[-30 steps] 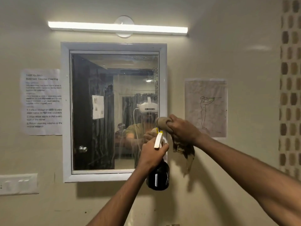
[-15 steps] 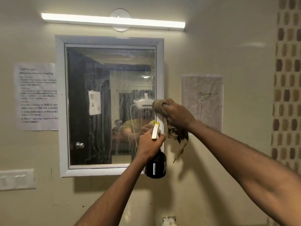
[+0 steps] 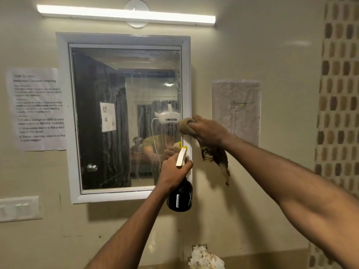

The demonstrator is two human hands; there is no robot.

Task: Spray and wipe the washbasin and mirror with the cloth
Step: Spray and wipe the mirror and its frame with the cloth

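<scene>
Head view: the right hand (image 3: 208, 132) is fisted tight around a brown cloth (image 3: 186, 126), fingers curled fully over it with no gap. The bunched end of the cloth sticks out past the knuckles and presses on the mirror's right edge, where glass meets the white frame (image 3: 186, 90). The loose tail of the cloth hangs down below the wrist, in front of the wall just right of the frame.

The left hand (image 3: 175, 171) is wrapped closed around the neck of a spray bottle (image 3: 180, 198), held upright in front of the frame's lower right corner. The dark body of the bottle hangs below the fist; the pale trigger head with its yellow tip (image 3: 181, 156) rises above it, pointing up toward the glass. One fingertip shows at the right side of the neck; whether any finger rests on the trigger cannot be told.

The mirror (image 3: 116, 117) is streaked, with droplets along its top and right edge. It reflects the person with both arms raised.

A printed sheet (image 3: 37, 108) is stuck to the wall left of the mirror, and a line drawing (image 3: 236, 111) to the right. A tube light (image 3: 126, 15) glows above. The washbasin is not in view.
</scene>
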